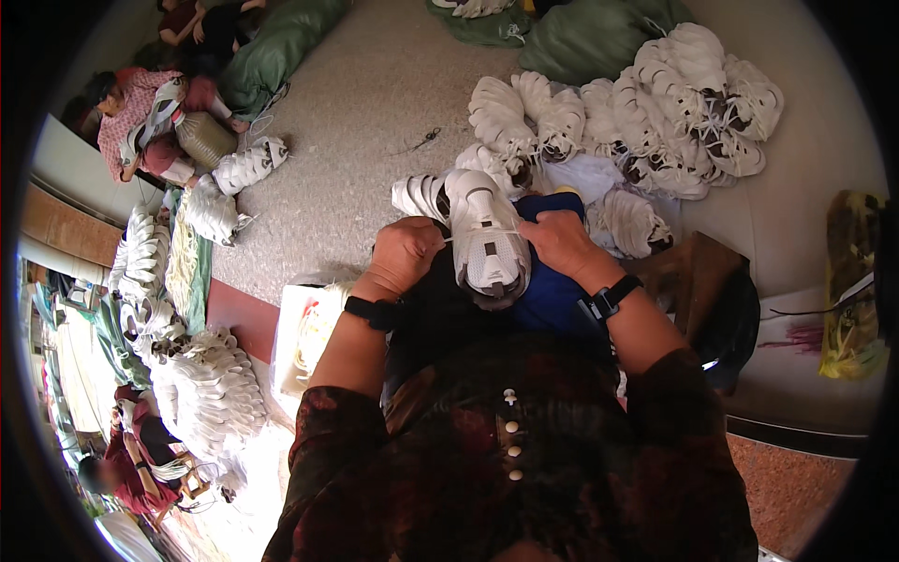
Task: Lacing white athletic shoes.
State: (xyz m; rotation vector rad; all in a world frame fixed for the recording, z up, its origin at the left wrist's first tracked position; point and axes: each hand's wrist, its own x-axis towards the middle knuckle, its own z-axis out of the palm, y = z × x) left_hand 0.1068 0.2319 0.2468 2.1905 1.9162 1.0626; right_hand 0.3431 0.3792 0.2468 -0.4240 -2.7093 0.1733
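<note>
A white sneaker upper (489, 248) rests in front of me over my lap, its toe pointing away and its darker heel opening towards me. My left hand (407, 253) is closed in a fist at its left side, pinching one end of a thin white shoelace (487, 231). On the other side, my right hand (562, 245) is closed on the lace's other end. The lace runs taut across the upper between both hands. Dark blue cloth (554, 298) lies under the shoe on the right.
Many bundled white shoe uppers (655, 112) lie beyond my right hand. A wooden stool (698, 286) stands at right. To the left is a box with pale laces (314, 328). Farther left, shoe stacks (206, 384) and a seated person (140, 122) appear. Green sacks (599, 42) lie far off.
</note>
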